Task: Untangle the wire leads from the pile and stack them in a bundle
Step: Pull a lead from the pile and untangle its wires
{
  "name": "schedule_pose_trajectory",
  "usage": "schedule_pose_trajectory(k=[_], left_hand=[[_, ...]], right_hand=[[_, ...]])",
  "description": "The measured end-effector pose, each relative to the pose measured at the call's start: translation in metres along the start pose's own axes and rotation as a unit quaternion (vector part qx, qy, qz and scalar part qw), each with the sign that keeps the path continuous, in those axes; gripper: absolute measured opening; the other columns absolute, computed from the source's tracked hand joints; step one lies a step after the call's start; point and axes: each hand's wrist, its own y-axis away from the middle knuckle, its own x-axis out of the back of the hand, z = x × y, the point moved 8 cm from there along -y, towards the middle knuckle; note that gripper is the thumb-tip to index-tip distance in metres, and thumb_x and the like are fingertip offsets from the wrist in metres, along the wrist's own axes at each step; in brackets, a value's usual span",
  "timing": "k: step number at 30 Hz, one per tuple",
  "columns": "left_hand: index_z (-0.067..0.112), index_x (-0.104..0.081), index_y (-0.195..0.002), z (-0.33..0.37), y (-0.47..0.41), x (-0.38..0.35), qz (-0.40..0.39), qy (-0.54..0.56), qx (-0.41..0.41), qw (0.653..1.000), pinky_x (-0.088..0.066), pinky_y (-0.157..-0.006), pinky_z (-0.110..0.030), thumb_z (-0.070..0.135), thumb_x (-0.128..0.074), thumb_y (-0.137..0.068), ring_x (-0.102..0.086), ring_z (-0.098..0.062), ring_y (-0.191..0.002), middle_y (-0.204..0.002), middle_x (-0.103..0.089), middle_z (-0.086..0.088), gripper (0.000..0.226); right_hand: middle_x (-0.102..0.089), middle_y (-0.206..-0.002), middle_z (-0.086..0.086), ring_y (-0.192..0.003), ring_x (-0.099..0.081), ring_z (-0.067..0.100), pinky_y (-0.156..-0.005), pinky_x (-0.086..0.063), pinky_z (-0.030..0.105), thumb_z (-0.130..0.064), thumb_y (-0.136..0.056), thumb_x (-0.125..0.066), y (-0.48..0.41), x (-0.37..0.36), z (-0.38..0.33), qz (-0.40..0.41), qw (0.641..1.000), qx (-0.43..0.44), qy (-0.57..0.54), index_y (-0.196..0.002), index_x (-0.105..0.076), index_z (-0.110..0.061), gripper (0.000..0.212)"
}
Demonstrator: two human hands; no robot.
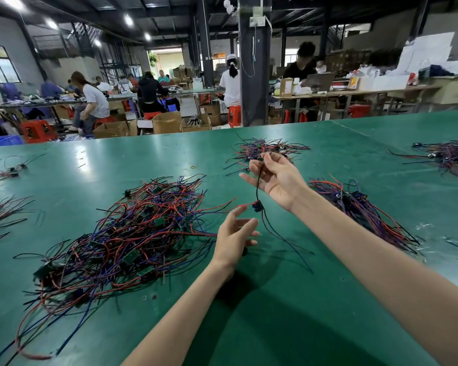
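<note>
Right hand [275,178], centre frame, pinches a thin black wire lead [257,186] between thumb and fingertips and holds it up off the table. A small dark blue connector block [258,206] hangs on it, a red strand runs left, and slim dark tails trail down to the glossy green table [328,299]. Left hand [236,233] sits just below the block, fingers loose and spread, gripping nothing. Big tangled pile [132,233] of red, blue and black leads with little green boards sprawls at centre left. Straighter bundle [362,210] lies at right, beyond the right forearm.
</note>
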Motion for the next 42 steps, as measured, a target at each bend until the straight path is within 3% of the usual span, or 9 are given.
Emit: schedule_pose_trajectory(k=[5,8,11,16,20,29,36,38,42], left_hand=[[0.024,-0.057,-0.12,0.001,-0.001,-0.003,-0.002,-0.061,-0.022,0.998,-0.052,-0.063,-0.025,0.012,-0.062,-0.091,-0.064,-0.008,-0.074,-0.088,-0.069,0.0,0.032],[0.015,-0.062,-0.118,0.0,-0.002,-0.004,-0.005,-0.075,-0.036,0.996,-0.051,-0.071,-0.027,0.006,-0.062,-0.09,-0.061,-0.011,-0.073,-0.08,-0.068,0.0,0.03],[0.013,-0.068,-0.106,-0.001,-0.002,-0.003,-0.005,-0.072,-0.046,0.996,-0.05,-0.068,-0.02,0.001,-0.061,-0.089,-0.06,-0.005,-0.068,-0.077,-0.069,0.004,0.022],[0.01,-0.069,-0.087,-0.004,-0.003,0.006,0.028,-0.013,-0.038,0.999,-0.049,-0.064,-0.017,0.0,-0.064,-0.086,-0.063,-0.006,-0.065,-0.077,-0.071,-0.002,0.011],[0.01,-0.069,-0.081,-0.004,-0.001,0.007,0.035,-0.001,-0.041,0.999,-0.048,-0.059,-0.016,0.001,-0.067,-0.084,-0.059,-0.006,-0.06,-0.068,-0.069,0.003,0.01],[0.015,-0.071,-0.078,-0.002,-0.001,0.009,0.048,-0.04,-0.039,0.997,-0.047,-0.058,-0.014,0.004,-0.073,-0.079,-0.056,-0.004,-0.059,-0.065,-0.069,0.007,0.011],[0.011,-0.062,-0.089,-0.005,-0.001,0.007,0.059,0.007,-0.004,0.998,-0.051,-0.063,-0.021,0.013,-0.059,-0.092,-0.058,-0.01,-0.064,-0.075,-0.065,-0.004,0.005],[0.005,-0.063,-0.094,-0.007,0.0,0.0,0.028,0.025,0.015,0.999,-0.055,-0.069,-0.029,0.012,-0.057,-0.094,-0.063,-0.015,-0.071,-0.081,-0.068,-0.008,0.009],[-0.004,-0.064,-0.1,-0.008,0.005,-0.01,-0.023,0.031,0.028,0.999,-0.057,-0.063,-0.026,0.004,-0.066,-0.086,-0.07,-0.016,-0.074,-0.082,-0.073,-0.011,0.016]], right_hand=[[-0.061,-0.078,0.015,-0.067,-0.065,0.021,-0.068,-0.059,0.042,-0.006,-0.1,-0.041,0.013,0.029,0.029,0.043,0.998,-0.033,0.024,-0.087,-0.047,-0.009,0.014],[-0.061,-0.083,0.014,-0.074,-0.062,0.022,-0.073,-0.054,0.035,-0.007,-0.099,-0.044,0.022,0.042,0.043,0.047,0.991,-0.031,0.123,-0.088,-0.049,-0.01,0.013],[-0.061,-0.082,0.01,-0.066,-0.061,0.015,-0.059,-0.052,0.022,-0.008,-0.098,-0.045,0.034,0.052,0.056,0.037,0.975,-0.035,0.217,-0.09,-0.057,-0.008,0.014],[-0.061,-0.075,0.014,-0.06,-0.051,0.018,-0.055,-0.041,0.024,-0.012,-0.094,-0.056,0.05,0.058,0.069,-0.027,0.93,-0.056,0.363,-0.079,-0.064,-0.004,0.018],[-0.062,-0.075,0.016,-0.059,-0.047,0.017,-0.054,-0.036,0.025,-0.015,-0.089,-0.062,0.055,0.062,0.065,-0.05,0.928,-0.072,0.361,-0.077,-0.068,-0.006,0.017],[-0.06,-0.054,-0.006,-0.046,-0.048,0.004,-0.05,-0.042,0.016,-0.009,-0.084,-0.069,0.062,0.052,0.061,-0.129,0.875,-0.05,0.464,-0.071,-0.067,-0.015,0.015],[-0.066,-0.062,0.002,-0.049,-0.057,0.007,-0.05,-0.049,0.017,-0.007,-0.083,-0.068,0.062,0.05,0.056,-0.092,0.925,-0.044,0.367,-0.074,-0.068,-0.006,0.009],[-0.067,-0.062,0.005,-0.052,-0.061,0.011,-0.053,-0.053,0.021,-0.005,-0.084,-0.066,0.059,0.053,0.052,-0.062,0.943,-0.034,0.326,-0.078,-0.067,-0.001,0.008],[-0.065,-0.068,0.015,-0.056,-0.062,0.023,-0.063,-0.06,0.037,-0.002,-0.087,-0.061,0.057,0.06,0.051,-0.028,0.957,-0.04,0.287,-0.085,-0.066,0.007,0.011]])
